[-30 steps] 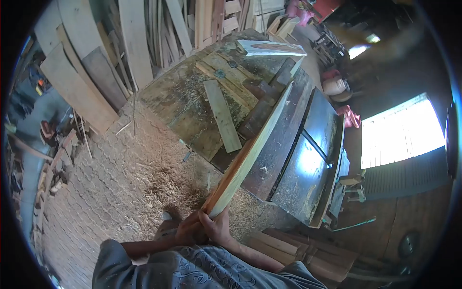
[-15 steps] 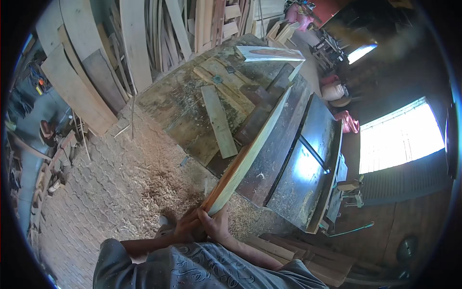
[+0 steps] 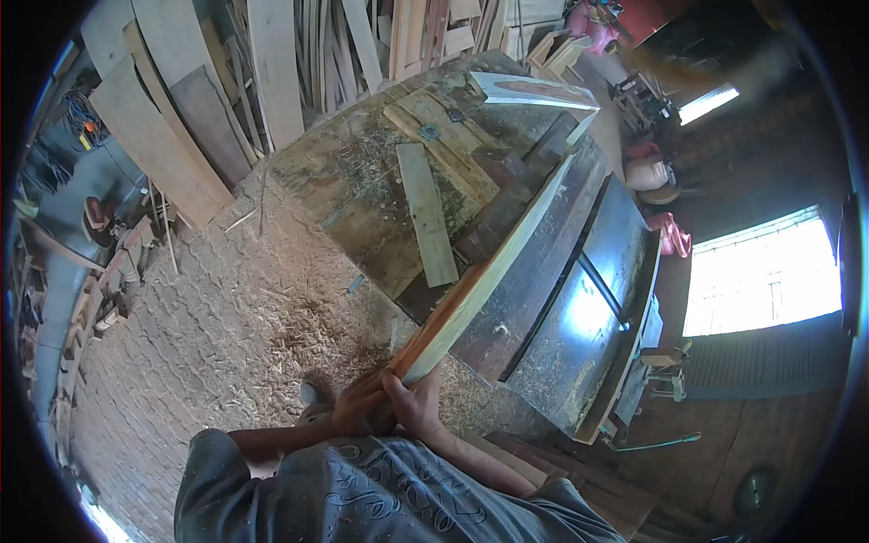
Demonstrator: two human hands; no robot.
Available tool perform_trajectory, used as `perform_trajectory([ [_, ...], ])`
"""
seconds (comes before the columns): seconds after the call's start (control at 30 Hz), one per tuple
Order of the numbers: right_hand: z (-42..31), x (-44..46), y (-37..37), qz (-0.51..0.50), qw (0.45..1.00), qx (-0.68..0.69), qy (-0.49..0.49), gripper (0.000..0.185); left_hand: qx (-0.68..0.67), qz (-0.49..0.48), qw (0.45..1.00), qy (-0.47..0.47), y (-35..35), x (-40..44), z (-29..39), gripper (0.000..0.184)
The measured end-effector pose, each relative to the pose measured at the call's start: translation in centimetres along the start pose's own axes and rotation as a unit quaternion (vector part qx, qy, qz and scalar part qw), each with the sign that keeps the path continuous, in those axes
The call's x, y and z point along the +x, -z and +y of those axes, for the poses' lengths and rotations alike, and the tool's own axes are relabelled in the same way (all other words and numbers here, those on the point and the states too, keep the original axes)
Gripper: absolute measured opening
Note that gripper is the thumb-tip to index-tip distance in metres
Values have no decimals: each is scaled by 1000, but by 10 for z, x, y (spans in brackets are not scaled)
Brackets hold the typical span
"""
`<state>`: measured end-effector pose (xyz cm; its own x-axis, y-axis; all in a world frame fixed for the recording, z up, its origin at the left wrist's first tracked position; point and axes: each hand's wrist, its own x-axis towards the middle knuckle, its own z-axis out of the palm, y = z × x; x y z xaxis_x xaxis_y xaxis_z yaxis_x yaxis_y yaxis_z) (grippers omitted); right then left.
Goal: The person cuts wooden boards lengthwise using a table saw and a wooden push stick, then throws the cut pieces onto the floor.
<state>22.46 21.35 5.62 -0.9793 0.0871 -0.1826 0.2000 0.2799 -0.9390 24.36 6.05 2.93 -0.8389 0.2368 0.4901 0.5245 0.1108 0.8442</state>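
A long wooden board [image 3: 484,282], pale on one face and reddish brown along its edge, runs from my body across the machine table. My left hand [image 3: 360,404] is closed around its near end from the left. On the other side, my right hand [image 3: 418,405] grips the same end, thumb on top. The fingers under the board are partly hidden. Beside the board's left edge lie dark wooden blocks [image 3: 493,222]. A short pale plank [image 3: 427,215] rests flat on the worn tabletop [image 3: 348,204].
Past the slot on the right is a dark, shiny machine surface [image 3: 588,308] with a black bar across it. Curly shavings [image 3: 312,335] cover the floor near my feet. Tall boards [image 3: 163,127] lean at the back left; stacked planks [image 3: 588,493] lie at my right.
The view has turned slightly, so most of the scene sits a little further right. Both hands keep their hold on the board's near end; it has hardly moved against the table.
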Motion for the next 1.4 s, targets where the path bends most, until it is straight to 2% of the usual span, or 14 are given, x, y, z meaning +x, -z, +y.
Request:
perform_trajectory([
  [0.4, -16, 21, 17, 6, 994, -90, -63, 74, 43, 3, 998, -36, -8, 24, -7, 37],
  [0.5, 9, 29, 16, 34, 996, -78, 19, 79, 27, -3, 1000, -3, -13, 28, -7, 38],
  [0.63, -7, 32, 22, 34, 999, -13, -26, 82, 37, -10, 999, -22, -20, 29, -19, 37],
  [0.73, -11, 39, 28, 28, 998, -16, -48, 90, 27, -5, 999, -37, -28, 37, -23, 37],
  [0.8, 7, 44, 28, 28, 996, -85, 28, 120, 17, 6, 999, -27, -29, 44, -20, 35],
  [0.83, 0, 45, 30, 39, 996, -74, 26, 120, 19, -9, 999, -32, -31, 38, -25, 35],
  [0.9, -17, 47, 38, -10, 995, -40, -96, 122, -85, -9, 982, 170, -39, 17, -42, 35],
  [0.93, -22, 48, 41, 0, 995, -28, -99, 122, -106, 8, 976, 192, -44, 12, -48, 32],
  [1.03, -24, 52, 44, -4, 995, -21, -96, 123, -71, 12, 976, 205, -51, -4, -66, 28],
  [1.07, -14, 53, 42, 16, 998, -22, -63, 122, -65, 58, 986, 145, -55, -3, -71, 27],
  [1.13, -9, 57, 43, 30, 999, -14, -21, 123, 82, -19, 995, 59, -43, 32, -42, 32],
  [1.2, -15, 58, 50, -9, 998, 11, -69, 128, 128, -70, 987, 73, -38, 41, -31, 40],
  [1.27, -18, 62, 53, -18, 996, 7, -92, 128, 83, -111, 963, 231, -36, 22, -46, 51],
  [1.4, -26, 68, 59, -24, 994, -6, -110, 130, 33, -123, 944, 304, -43, 38, -46, 60],
])
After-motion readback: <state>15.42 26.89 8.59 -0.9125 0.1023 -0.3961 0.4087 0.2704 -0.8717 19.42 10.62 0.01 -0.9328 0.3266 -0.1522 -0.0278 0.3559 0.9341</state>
